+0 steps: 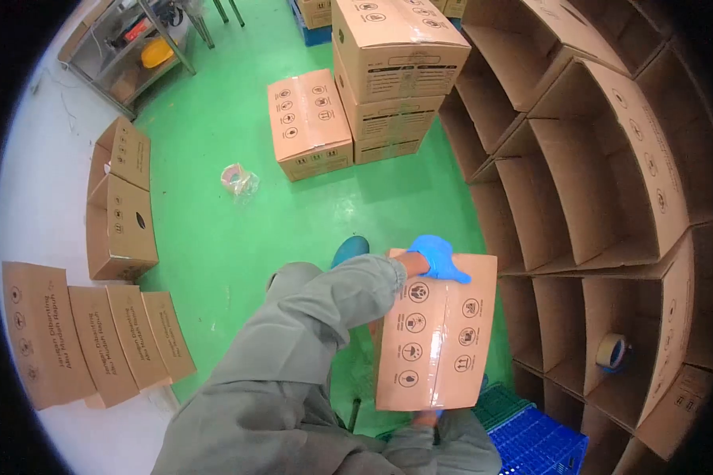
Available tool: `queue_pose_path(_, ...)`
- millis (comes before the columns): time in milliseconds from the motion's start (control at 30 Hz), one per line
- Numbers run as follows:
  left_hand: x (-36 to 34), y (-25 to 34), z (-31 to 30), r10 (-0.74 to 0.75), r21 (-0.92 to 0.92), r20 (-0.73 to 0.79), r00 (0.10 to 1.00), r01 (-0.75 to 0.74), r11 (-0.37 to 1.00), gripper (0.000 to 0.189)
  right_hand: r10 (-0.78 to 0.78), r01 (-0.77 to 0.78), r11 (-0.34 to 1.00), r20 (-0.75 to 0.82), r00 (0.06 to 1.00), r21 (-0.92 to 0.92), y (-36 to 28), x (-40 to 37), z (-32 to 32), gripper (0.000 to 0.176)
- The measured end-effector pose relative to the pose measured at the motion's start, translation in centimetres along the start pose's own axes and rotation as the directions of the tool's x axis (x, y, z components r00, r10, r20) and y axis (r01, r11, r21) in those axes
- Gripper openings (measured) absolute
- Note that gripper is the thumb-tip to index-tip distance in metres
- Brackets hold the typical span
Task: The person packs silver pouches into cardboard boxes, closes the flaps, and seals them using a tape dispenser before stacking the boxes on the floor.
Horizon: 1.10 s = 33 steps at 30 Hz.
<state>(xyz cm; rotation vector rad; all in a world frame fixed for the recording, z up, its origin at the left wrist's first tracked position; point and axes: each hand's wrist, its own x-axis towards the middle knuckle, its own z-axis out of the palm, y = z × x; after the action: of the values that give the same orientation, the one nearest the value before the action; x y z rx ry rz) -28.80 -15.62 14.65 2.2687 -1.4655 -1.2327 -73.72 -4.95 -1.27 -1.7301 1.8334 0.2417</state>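
A taped cardboard box [440, 332] with printed handling symbols is between my two hands, in front of my body and to the right. My left hand [436, 260], in a blue glove, grips its far edge, with the thumb lying on the top face and the other fingers partly hidden. At the near edge is my right hand [428, 414]; only a sliver of blue glove and the wrist show, and its fingers are hidden by the box. Clear tape runs along the top seam.
Open cardboard boxes [602, 182] are stacked on their sides at right, one holding a tape roll [611, 352]. Closed boxes [400, 71] stand ahead. Another tape roll [234, 179] lies on the green floor. Blue crate [540, 443] sits lower right; more boxes [123, 226] line the left wall.
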Motion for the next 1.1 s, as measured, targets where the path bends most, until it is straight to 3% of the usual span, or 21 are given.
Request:
queue_pose_path(200, -5.1, -4.4, -0.4, -0.084, -0.14, -0.097, 0.992, 0.07, 0.988, 0.081, -0.081, -0.08, 0.882, 0.317, 0.945, 0.465, -10.2, -6.4, 0.4, 0.046)
queue_pose_path(333, -11.2, -12.0, -5.0, -0.34, -0.259, -0.203, 0.918, 0.285, 0.923, 0.08, -0.188, -0.252, 0.676, 0.492, 0.85, 0.692, -18.0, -8.6, -0.4, 0.049)
queue_pose_path(400, -14.1, -15.5, -8.8, -0.376, -0.213, -0.479, 0.793, 0.311, 0.926, 0.084, -0.277, -0.392, 0.493, 0.567, 0.776, 0.777, -23.7, -9.7, -0.4, 0.05)
queue_pose_path(467, -15.7, -18.8, -14.5, -0.508, -0.192, -0.472, 0.72, 0.478, 0.857, 0.084, -0.367, -0.498, 0.353, 0.607, 0.705, 0.792, -29.7, -10.3, 0.1, 0.052)
queue_pose_path(533, -16.8, -21.5, -20.2, -0.481, -0.19, -0.605, 0.635, 0.472, 0.861, 0.081, -0.46, -0.577, 0.248, 0.619, 0.637, 0.778, -37.0, -10.4, 1.2, 0.054)
queue_pose_path(600, -16.5, -23.5, -26.8, -0.368, -0.023, -0.737, 0.568, 0.522, 0.853, 0.081, -0.525, -0.641, 0.14, 0.606, 0.598, 0.755, -45.2, -10.2, 2.7, 0.055)
queue_pose_path(667, -14.9, -25.3, -33.8, -0.379, 0.038, -0.72, 0.581, 0.578, 0.815, 0.079, -0.536, -0.673, 0.029, 0.58, 0.613, 0.739, -53.4, -8.9, 5.1, 0.057)
queue_pose_path(700, -13.6, -26.3, -36.3, -0.328, 0.084, -0.773, 0.544, 0.6, 0.796, 0.083, -0.507, -0.696, -0.025, 0.591, 0.627, 0.717, -57.2, -7.7, 6.6, 0.058)
queue_pose_path(733, -12.1, -27.3, -37.0, -0.278, 0.131, -0.812, 0.514, 0.624, 0.771, 0.092, -0.435, -0.719, -0.085, 0.623, 0.65, 0.69, -59.9, -5.8, 8.6, 0.059)
queue_pose_path(767, -9.7, -27.8, -35.2, -0.268, 0.186, -0.776, 0.571, 0.613, 0.768, 0.092, -0.366, -0.735, -0.138, 0.655, 0.661, 0.664, -61.3, -4.0, 10.8, 0.059)
queue_pose_path(833, -4.6, -30.1, -27.8, -0.218, 0.154, -0.699, 0.681, 0.441, 0.884, 0.101, -0.302, -0.754, -0.224, 0.692, 0.656, 0.617, -60.0, -1.5, 15.1, 0.059)
queue_pose_path(867, -1.3, -34.0, -20.8, -0.133, 0.355, -0.604, 0.786, 0.415, 0.838, 0.112, -0.371, -0.665, 0.032, 0.627, 0.685, 0.746, -58.1, -0.7, 15.9, 0.055)
queue_pose_path(900, -2.4, -29.3, -19.0, -0.167, 0.354, -0.678, 0.716, 0.517, 0.78, 0.112, -0.454, -0.497, 0.28, 0.569, 0.685, 0.822, -55.9, 0.1, 16.5, 0.05)
queue_pose_path(933, -3.1, -24.8, -18.2, -0.19, 0.334, -0.751, 0.632, 0.612, 0.717, 0.113, -0.454, -0.178, 0.528, 0.454, 0.767, 0.83, -52.5, 0.5, 17.1, 0.045)
queue_pose_path(967, -3.3, -25.5, -19.0, -0.171, 0.345, -0.744, 0.646, 0.591, 0.729, 0.113, -0.494, 0.176, 0.718, 0.315, 0.81, 0.673, -49.7, -0.4, 17.3, 0.039)
queue_pose_path(1033, -2.7, -27.1, -18.2, -0.172, 0.336, -0.757, 0.631, 0.601, 0.725, 0.12, -0.494, 0.448, 0.767, -0.024, 0.869, 0.46, -42.4, -1.6, 13.3, 0.029)
queue_pose_path(1067, -2.5, -28.1, -18.6, -0.173, 0.344, -0.75, 0.638, 0.601, 0.722, 0.12, -0.574, 0.631, 0.725, -0.265, 0.775, 0.276, -38.0, -1.2, 12.7, 0.033)
queue_pose_path(1100, -2.4, -29.3, -19.2, -0.146, 0.35, -0.75, 0.646, 0.574, 0.741, 0.121, -0.582, 0.633, 0.753, -0.268, 0.768, 0.18, -33.6, -0.3, 11.9, 0.047)
